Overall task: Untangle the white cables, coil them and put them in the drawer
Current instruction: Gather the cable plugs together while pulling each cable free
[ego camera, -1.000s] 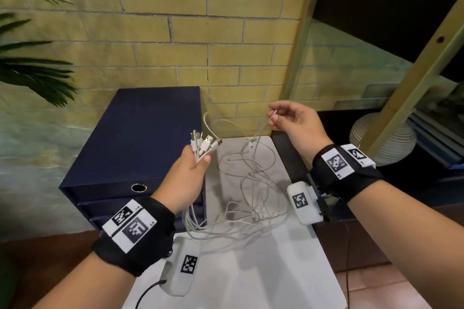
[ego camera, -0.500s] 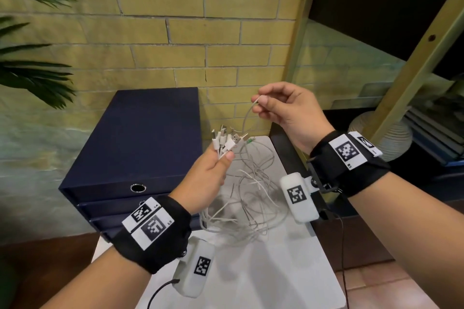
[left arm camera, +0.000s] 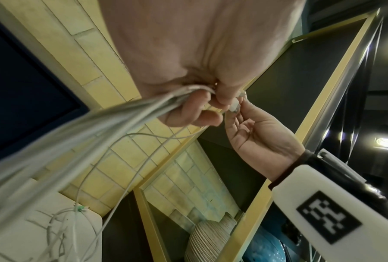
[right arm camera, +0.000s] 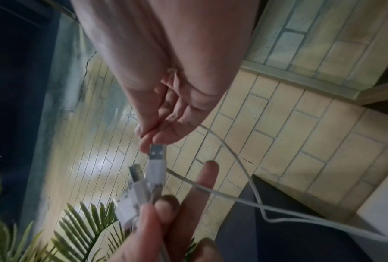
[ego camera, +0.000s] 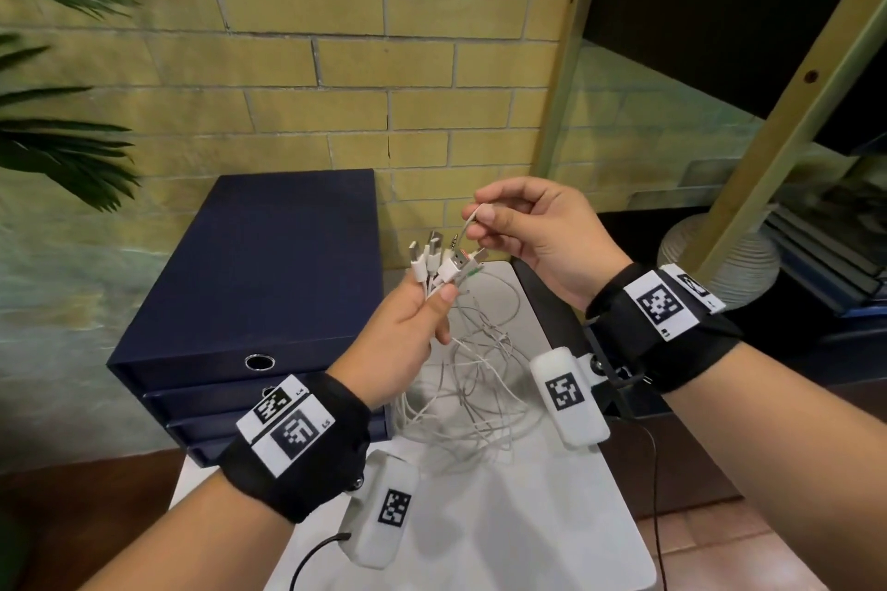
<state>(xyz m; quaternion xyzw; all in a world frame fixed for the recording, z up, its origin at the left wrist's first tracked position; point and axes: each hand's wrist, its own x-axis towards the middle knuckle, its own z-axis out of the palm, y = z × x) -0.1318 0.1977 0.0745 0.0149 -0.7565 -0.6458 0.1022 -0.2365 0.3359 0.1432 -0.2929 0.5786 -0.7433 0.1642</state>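
My left hand (ego camera: 413, 326) grips a bunch of white cable ends, whose USB plugs (ego camera: 434, 262) fan out above the fingers. The rest of the white cables (ego camera: 473, 389) hangs down in a tangled heap onto the white table (ego camera: 509, 523). My right hand (ego camera: 485, 218) pinches the thin end of one cable just above and right of the plugs. In the right wrist view the plugs (right arm camera: 154, 170) sit right under my fingertips (right arm camera: 148, 140). The left wrist view shows the cable strands (left arm camera: 121, 113) running out of my left fist. The dark blue drawer unit (ego camera: 269, 274) stands at the left, drawers closed.
A brick wall stands behind the table. Plant leaves (ego camera: 62, 149) reach in at the left. A wooden frame post (ego camera: 787, 96) and a ribbed pale vase (ego camera: 720, 259) stand at the right beside a dark low shelf (ego camera: 806, 341).
My left hand has carried the bunch of plugs up and to the right. My right hand has come left with its cable end, so the two hands now nearly meet.
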